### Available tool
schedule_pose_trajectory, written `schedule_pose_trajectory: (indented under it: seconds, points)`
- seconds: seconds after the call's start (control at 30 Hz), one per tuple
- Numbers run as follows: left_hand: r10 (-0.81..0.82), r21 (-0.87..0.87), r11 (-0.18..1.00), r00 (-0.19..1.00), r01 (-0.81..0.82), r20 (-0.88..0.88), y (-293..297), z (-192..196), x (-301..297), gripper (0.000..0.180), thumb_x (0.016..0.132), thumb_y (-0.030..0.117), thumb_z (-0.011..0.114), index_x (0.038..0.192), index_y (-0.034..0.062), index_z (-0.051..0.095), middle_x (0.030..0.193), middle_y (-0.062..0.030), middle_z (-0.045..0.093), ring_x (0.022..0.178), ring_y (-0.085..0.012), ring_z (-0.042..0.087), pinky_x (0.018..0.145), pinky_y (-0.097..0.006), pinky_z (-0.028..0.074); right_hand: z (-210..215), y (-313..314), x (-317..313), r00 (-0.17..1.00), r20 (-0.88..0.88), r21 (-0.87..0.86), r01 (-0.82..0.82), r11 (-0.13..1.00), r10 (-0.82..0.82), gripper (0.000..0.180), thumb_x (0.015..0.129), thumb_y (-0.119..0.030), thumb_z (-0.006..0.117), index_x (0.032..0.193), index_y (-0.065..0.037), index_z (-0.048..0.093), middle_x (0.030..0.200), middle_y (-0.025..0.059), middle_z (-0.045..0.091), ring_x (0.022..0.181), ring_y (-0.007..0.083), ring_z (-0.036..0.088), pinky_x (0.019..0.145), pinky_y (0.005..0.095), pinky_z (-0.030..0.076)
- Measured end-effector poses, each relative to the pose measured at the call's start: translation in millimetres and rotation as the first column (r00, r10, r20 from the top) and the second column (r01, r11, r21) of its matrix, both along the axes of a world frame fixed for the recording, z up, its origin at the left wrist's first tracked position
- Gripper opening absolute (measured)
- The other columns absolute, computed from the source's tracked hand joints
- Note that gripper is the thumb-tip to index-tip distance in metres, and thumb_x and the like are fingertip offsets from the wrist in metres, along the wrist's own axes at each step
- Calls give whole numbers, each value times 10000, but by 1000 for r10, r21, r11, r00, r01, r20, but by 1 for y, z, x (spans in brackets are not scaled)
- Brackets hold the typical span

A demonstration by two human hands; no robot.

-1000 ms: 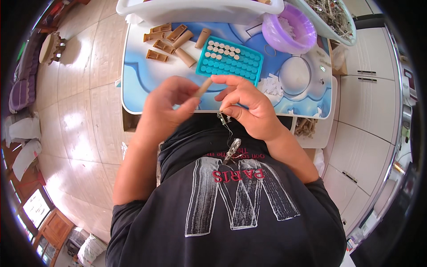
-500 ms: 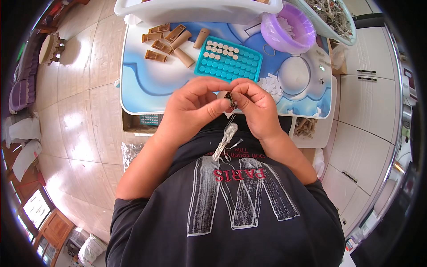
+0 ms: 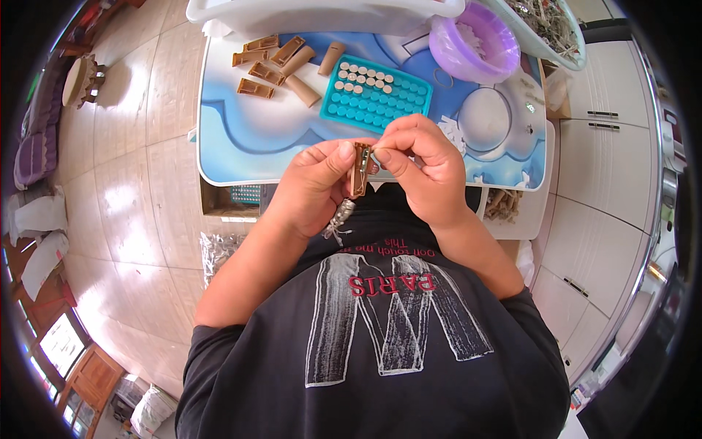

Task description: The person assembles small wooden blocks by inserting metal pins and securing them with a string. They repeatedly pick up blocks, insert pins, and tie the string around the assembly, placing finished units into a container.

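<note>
In front of my body my left hand grips a brown cork-shaped plastic shell, held upright with its hollow side facing right. Small metal and electronic-looking parts show inside it. A bundled clear string-light wire hangs below the shell, beside my left fingers. My right hand has thumb and forefinger pinched together at the shell's upper right edge; what lies between the fingertips is too small to make out. Just beyond my hands lies a teal tray of round pockets, with several pale button-like discs in its far rows.
Several brown shell pieces and cork-shaped covers lie at the table's far left. A purple bowl with a plastic liner stands far right, near white strips. White and pale green bins border the far edge.
The shell has turned upright, so its hollow side shows now. The wire bundle has swung left and lower beside my left hand. My right hand has shifted slightly right and up.
</note>
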State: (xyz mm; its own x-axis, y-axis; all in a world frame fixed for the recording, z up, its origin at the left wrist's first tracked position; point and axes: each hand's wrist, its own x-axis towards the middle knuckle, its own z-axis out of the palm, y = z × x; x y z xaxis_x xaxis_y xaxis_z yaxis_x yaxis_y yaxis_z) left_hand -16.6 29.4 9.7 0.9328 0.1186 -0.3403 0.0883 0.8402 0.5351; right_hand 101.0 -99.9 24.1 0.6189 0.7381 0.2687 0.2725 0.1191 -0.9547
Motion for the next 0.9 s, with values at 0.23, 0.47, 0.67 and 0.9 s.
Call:
schedule_pose_trajectory:
  seconds: [0.23,0.47,0.67,0.9]
  points:
    - [-1,-5,1000,1000,1,24,-9,-4,-1,418,911,335,575,1144,-11,596,921,-55,645,801,-107,597,712,-238,481,9,3,0,943,327,-41,76,996,-58,78,754,17,675,803,-8,620,798,89,578,655,191,575,557,276,465]
    - [5,137,991,996,8,-93,-12,8,-3,406,963,296,486,1192,-33,551,951,-78,638,817,-141,615,751,-274,513,10,3,5,843,537,-75,68,995,-17,131,677,22,683,777,-30,617,772,67,568,635,236,578,541,323,471]
    - [-4,262,964,987,47,-162,-14,20,-4,379,978,246,458,1200,-54,527,989,-95,627,829,-166,623,774,-290,536,11,-3,10,785,614,-131,-1,991,82,166,686,33,690,832,-31,644,813,79,581,655,222,570,552,301,454]
    - [47,190,982,981,-11,-188,-16,11,-4,351,982,238,442,1175,-45,519,1021,-110,617,866,-173,625,795,-317,536,2,3,2,882,470,-103,95,990,-36,144,706,-93,717,774,-61,593,742,65,584,619,235,576,542,320,452]
